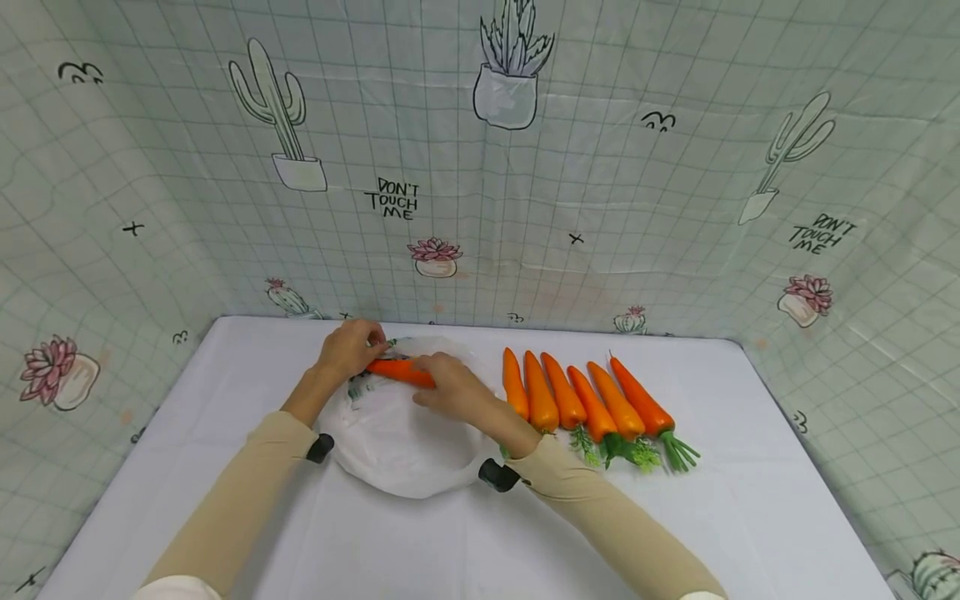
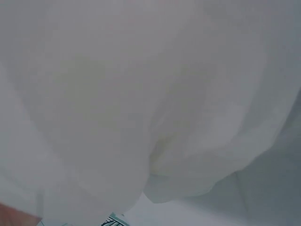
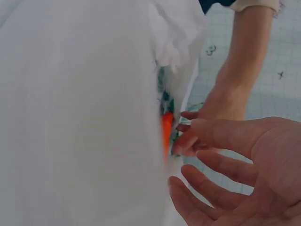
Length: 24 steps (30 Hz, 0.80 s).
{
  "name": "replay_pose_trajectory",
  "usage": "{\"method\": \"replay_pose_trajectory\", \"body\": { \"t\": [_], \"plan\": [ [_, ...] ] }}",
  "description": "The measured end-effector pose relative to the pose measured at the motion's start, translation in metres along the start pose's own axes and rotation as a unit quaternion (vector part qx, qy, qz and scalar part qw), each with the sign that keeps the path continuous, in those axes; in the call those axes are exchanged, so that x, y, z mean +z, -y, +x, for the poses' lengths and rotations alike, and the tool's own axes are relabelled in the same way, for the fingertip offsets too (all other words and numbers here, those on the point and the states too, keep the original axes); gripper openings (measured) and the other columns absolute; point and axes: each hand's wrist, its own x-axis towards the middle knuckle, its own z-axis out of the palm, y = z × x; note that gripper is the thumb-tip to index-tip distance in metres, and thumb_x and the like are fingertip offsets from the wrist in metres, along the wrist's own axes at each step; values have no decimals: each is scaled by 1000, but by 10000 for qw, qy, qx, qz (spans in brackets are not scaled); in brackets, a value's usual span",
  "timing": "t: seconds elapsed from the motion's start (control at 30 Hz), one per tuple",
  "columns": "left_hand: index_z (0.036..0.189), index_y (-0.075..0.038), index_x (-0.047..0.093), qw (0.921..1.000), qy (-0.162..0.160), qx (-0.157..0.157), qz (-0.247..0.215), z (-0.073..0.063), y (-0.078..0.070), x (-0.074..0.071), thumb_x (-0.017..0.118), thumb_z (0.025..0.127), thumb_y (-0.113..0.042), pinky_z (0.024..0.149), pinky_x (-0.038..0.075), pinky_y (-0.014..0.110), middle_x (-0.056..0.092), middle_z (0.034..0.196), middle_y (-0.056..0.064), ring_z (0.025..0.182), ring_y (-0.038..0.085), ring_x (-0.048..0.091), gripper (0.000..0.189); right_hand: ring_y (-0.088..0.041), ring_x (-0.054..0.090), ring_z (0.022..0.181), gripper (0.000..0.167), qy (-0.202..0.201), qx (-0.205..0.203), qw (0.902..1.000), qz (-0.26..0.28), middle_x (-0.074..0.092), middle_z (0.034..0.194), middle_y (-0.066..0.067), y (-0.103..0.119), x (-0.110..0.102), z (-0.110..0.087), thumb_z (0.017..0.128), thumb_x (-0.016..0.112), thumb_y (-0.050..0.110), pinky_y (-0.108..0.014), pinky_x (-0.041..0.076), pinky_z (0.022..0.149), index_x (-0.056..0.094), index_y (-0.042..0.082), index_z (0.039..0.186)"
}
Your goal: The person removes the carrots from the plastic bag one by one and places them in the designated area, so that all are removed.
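Note:
A thin white plastic bag (image 1: pixel 408 454) with green print lies spread on the table. My left hand (image 1: pixel 350 346) pinches its far rim. A carrot (image 1: pixel 397 371) lies at the bag's mouth, just below the left fingers. My right hand (image 1: pixel 453 387) is over the carrot's right end in the head view. In the right wrist view the right hand (image 3: pixel 235 172) has loosely spread fingers, and the carrot (image 3: pixel 166 132) shows partly behind the bag's edge. The bag (image 2: pixel 141 94) fills most of the left wrist view, hiding nearly all of the left hand.
Several carrots (image 1: pixel 570 396) with green tops lie in a row on the white table (image 1: pixel 750 517), right of the bag. A cloth backdrop (image 1: pixel 562 183) with cactus drawings hangs behind and at both sides of the table.

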Motion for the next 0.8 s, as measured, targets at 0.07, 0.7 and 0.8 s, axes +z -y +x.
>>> {"method": "replay_pose_trajectory", "body": {
  "t": [0.07, 0.7, 0.8],
  "plan": [
    [100, 2, 71, 9999, -79, -66, -58, 0, -1, 0, 68, 98, -13, 80, 56, 47, 69, 97, 16, 88, 32, 65, 15, -29, 59, 122, 49, -36, -59, 9997, -241, 62, 136, -18, 1, 4, 2, 95, 73, 7, -40, 47, 107, 58, -3, 140],
    [102, -4, 66, 9965, -359, 122, -752, 3, 0, 7, 61, 97, -2, 55, 40, 31, 68, 88, 16, 63, 23, 54, 7, -31, 57, 121, 38, -198, -391, 9747, -2192, 61, 129, -17, 6, 26, 15, 94, 73, 7, -35, 49, 104, 61, -1, 129],
    [104, -3, 72, 9972, -274, 137, -677, 3, 0, 7, 58, 99, -3, 58, 42, 32, 69, 98, 19, 72, 27, 57, 14, -31, 57, 119, 39, -263, -409, 9690, -2422, 61, 126, -17, 5, 29, 17, 94, 74, 7, -35, 49, 103, 61, -1, 129]
  ]
}}
